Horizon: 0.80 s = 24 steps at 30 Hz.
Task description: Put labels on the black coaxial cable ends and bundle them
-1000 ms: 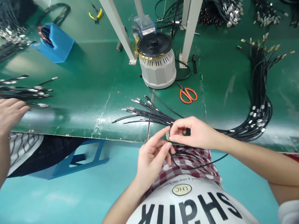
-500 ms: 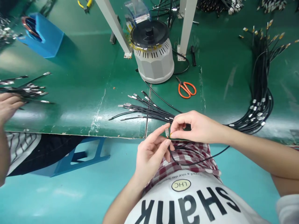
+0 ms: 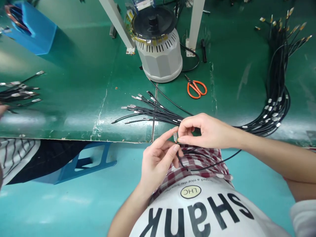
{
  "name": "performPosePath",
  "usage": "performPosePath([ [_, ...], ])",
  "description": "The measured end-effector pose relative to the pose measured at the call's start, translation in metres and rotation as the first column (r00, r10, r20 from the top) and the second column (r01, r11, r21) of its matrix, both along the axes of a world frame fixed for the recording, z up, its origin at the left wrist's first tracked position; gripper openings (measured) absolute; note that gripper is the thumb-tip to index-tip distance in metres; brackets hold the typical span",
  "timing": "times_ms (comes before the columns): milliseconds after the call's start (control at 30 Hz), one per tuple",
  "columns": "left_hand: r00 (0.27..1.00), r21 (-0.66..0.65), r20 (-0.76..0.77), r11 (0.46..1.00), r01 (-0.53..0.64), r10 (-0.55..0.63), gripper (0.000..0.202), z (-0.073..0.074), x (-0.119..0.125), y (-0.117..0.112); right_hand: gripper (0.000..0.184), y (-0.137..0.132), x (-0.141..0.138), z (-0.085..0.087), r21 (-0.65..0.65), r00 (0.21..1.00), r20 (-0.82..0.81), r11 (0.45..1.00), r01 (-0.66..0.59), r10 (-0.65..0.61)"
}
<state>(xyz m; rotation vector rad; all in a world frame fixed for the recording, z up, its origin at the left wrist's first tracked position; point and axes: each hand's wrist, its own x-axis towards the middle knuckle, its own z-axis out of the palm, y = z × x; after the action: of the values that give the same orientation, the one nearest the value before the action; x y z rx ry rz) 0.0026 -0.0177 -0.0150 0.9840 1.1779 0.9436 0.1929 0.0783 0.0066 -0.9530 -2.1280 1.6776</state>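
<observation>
My left hand (image 3: 158, 159) and my right hand (image 3: 202, 130) meet just off the table's near edge, above my lap. Between their fingertips they pinch the small metal connector (image 3: 175, 137) at the end of a thin black cable (image 3: 209, 166), which loops down over my checked shirt. My right hand rests over a fan of black cables with metal ends (image 3: 148, 112) lying on the green table (image 3: 81, 82).
A grey round machine with a black top (image 3: 159, 49) stands at the back, orange scissors (image 3: 196, 89) to its right. A large cable bundle (image 3: 276, 95) curves along the right. A blue bin (image 3: 29, 26) and another person's cables (image 3: 18, 92) are at the left.
The view has shifted, so the table's things sit higher in the frame. Both my hands stay pinched on the connector. The other person's hand at the left has almost left the view.
</observation>
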Motion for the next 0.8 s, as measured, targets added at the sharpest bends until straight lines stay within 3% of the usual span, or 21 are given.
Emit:
performPosePath([
  [533,0.999,0.033,-0.045,0.999,-0.005,0.007,0.045,-0.0013,0.0021,-0.0018,0.009,-0.0002,-0.0002,0.0021,0.035,0.999,0.035,0.999,0.012,-0.013],
  [800,0.999,-0.003,0.009,0.999,-0.033,0.033,0.042,0.0026,0.0044,-0.0015,0.010,-0.0010,-0.0028,0.0040,0.015,0.998,0.051,0.999,0.034,-0.035],
])
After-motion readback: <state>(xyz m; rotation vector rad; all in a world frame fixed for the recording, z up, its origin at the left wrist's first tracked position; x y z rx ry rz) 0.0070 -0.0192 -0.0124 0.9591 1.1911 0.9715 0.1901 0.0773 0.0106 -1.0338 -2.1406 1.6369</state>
